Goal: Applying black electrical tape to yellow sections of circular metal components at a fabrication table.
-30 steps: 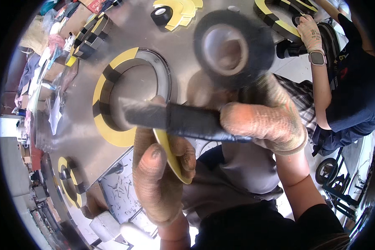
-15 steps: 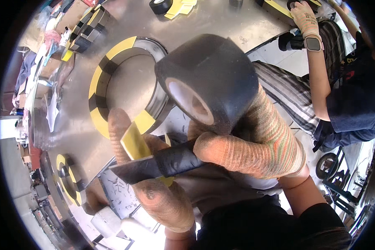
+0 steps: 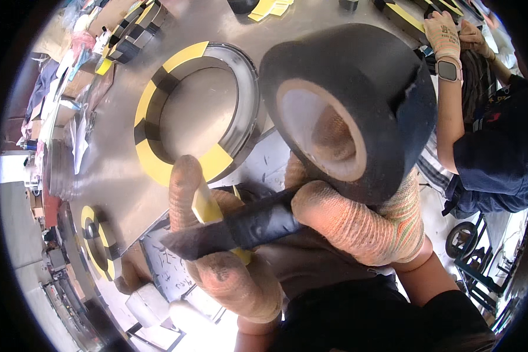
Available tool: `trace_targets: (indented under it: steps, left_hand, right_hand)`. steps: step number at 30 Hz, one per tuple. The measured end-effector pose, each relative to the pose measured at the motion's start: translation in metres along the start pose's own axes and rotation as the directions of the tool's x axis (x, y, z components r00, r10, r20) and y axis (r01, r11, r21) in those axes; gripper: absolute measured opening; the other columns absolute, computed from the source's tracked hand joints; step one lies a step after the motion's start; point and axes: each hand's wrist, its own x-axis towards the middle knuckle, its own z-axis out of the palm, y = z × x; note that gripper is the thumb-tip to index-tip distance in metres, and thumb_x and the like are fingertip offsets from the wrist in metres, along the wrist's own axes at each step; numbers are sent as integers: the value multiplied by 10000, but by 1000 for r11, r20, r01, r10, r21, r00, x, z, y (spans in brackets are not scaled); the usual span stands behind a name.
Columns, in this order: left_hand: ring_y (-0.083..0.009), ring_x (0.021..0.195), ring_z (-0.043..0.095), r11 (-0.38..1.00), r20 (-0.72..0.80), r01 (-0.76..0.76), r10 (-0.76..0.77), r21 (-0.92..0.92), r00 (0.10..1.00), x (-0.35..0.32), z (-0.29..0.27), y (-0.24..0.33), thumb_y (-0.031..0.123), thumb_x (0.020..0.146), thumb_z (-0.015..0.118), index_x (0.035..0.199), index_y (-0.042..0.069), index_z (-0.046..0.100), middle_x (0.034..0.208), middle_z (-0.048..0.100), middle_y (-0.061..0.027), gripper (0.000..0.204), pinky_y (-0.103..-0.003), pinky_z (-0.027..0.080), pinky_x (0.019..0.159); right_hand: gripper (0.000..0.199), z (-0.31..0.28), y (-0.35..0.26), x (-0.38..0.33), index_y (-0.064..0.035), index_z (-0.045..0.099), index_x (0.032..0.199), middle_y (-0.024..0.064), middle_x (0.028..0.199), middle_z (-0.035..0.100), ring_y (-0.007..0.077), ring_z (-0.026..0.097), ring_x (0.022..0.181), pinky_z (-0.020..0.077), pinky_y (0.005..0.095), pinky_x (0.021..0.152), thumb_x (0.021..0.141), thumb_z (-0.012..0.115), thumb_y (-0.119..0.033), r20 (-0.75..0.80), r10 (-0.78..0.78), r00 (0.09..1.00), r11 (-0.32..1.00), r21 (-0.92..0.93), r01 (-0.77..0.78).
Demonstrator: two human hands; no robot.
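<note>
My right hand [image 3: 364, 226], in a striped knit glove, grips a large roll of black tape [image 3: 358, 70] tilted so its pale core shows. From the roll a black tape strip [image 3: 264, 223] runs left across to my left hand [image 3: 226, 278]. That hand, gloved too, is closed on the strip's end and on a yellow tape piece [image 3: 205, 202] that stands up between its fingers. Just beyond, a metal ring [image 3: 249, 88] lies near the table edge. Yellow and black bands cover its left side; bare grey metal shows at the right.
The metal table [image 3: 108, 158] carries more banded rings [image 3: 136, 35] at far left and yellow strips [image 3: 270, 8] at the back. Another banded ring [image 3: 94, 243] is at left. At far right a co-worker's gloved hands [image 3: 443, 35] handle another ring [image 3: 402, 17].
The tape roll has moved right and turned, so its core faces me more. My left hand has shifted slightly right with the yellow piece. The co-worker's second hand now shows.
</note>
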Motion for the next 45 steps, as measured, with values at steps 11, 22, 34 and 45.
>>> trace_targets:
  steps: [11, 22, 34, 45]
  left_hand:
    - [-45, 676, 578, 984, 71, -28, 41, -177, 997, 7, -18, -9, 617, 721, 844, 1405, -81, 504, 839, 631, -16, 1034, -140, 415, 586]
    - [-66, 733, 583, 995, 87, -11, 19, -101, 996, 7, 0, -1, 787, 693, 753, 1465, -37, 444, 897, 597, -1, 1171, -182, 477, 666]
    - [-53, 628, 563, 993, -18, -25, 23, -112, 1000, 5, 2, -15, 730, 726, 768, 1377, -30, 557, 813, 614, -5, 1022, -167, 430, 550]
    - [-317, 1089, 687, 627, 631, -375, -247, 683, 736, -13, -43, -38, 304, 876, 780, 1395, -22, 532, 1275, 643, -229, 661, -357, 546, 917]
  right_hand:
    - [614, -10, -12, 2, 11, 506, 1370, 54, 1000, 656, 155, 614, 917, 496, 304, 855, 797, 727, 4, 251, -72, 965, 756, -618, 217]
    - [747, -16, -10, 3, -47, 461, 1452, 68, 1177, 638, 143, 625, 1028, 498, 314, 939, 799, 821, -99, 187, 31, 982, 952, -304, 27]
    - [557, -12, 4, -3, -13, 520, 1343, 44, 977, 663, 129, 621, 923, 505, 290, 830, 830, 738, -15, 12, 6, 1000, 992, -124, -5]
    - [540, -149, 2, 136, -61, 442, 1365, 184, 949, 704, 320, 680, 938, 528, 412, 859, 960, 680, -326, -60, -308, 950, -127, -987, -103]
